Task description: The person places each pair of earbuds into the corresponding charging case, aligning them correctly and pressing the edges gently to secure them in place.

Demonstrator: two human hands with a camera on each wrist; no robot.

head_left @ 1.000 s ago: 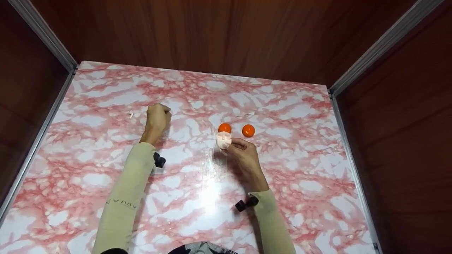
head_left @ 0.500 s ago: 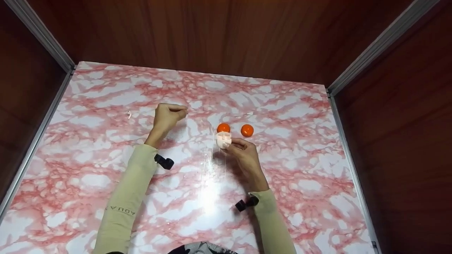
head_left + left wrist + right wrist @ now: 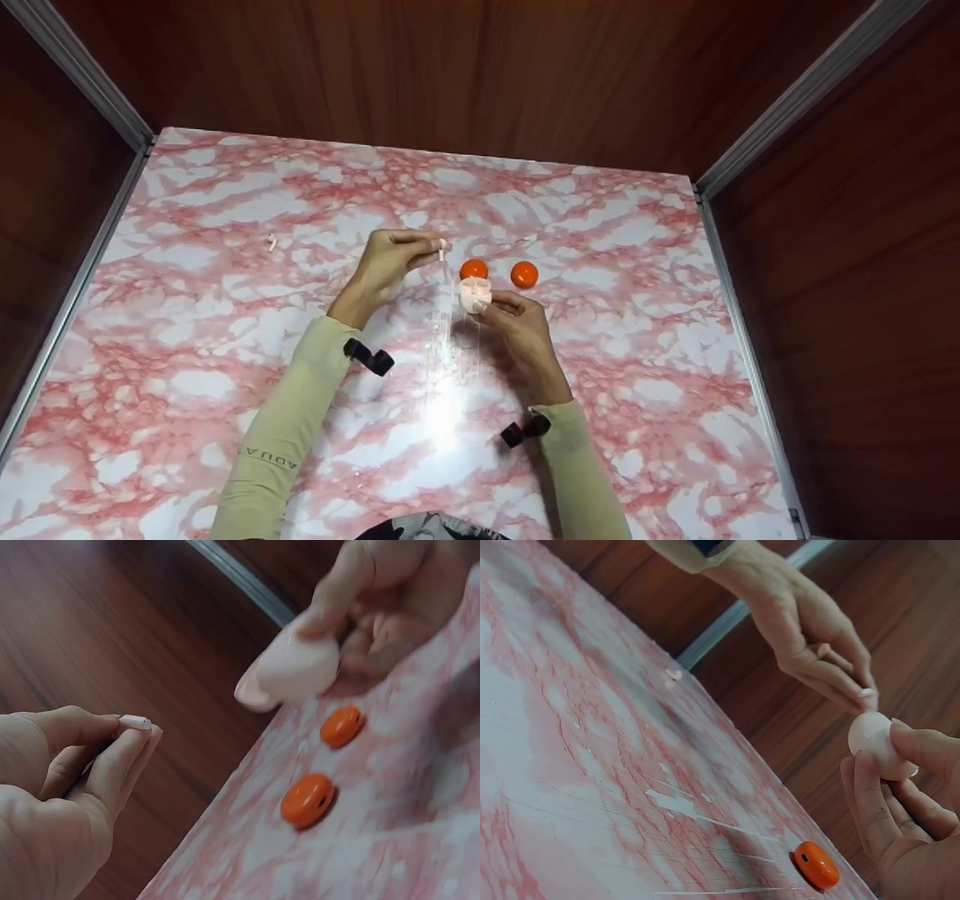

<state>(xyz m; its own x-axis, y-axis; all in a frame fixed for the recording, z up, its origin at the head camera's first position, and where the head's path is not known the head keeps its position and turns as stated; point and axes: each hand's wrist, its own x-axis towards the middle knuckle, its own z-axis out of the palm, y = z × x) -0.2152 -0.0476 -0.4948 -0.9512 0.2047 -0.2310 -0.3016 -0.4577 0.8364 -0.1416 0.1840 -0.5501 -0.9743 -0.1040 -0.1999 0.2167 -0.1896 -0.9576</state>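
My left hand [image 3: 390, 262] pinches a white stemmed earbud [image 3: 442, 249] between thumb and fingertips; its stem end [image 3: 135, 722] pokes out in the left wrist view. To its right, my right hand [image 3: 523, 326] holds a pale, rounded earbud charging case [image 3: 475, 296] above the table. The case's lid is up, and its hollowed inside faces the head camera. From the right wrist, only the smooth outer shell [image 3: 876, 742] shows, with thumb and fingers around it. A second earbud [image 3: 271, 242] lies on the table, left of my left hand.
Two glossy orange, rounded pieces, one [image 3: 474, 268] just beyond the case and another [image 3: 524, 274] to its right, lie on the marbled table [image 3: 622, 330]. A small dark hole shows in one piece [image 3: 308, 801]. Brown wood-look panels [image 3: 450, 82] enclose the back and sides.
My left hand has moved right from near the loose earbud towards the case, and the earbud in its fingertips now shows. My right hand and the case have stayed nearly still.
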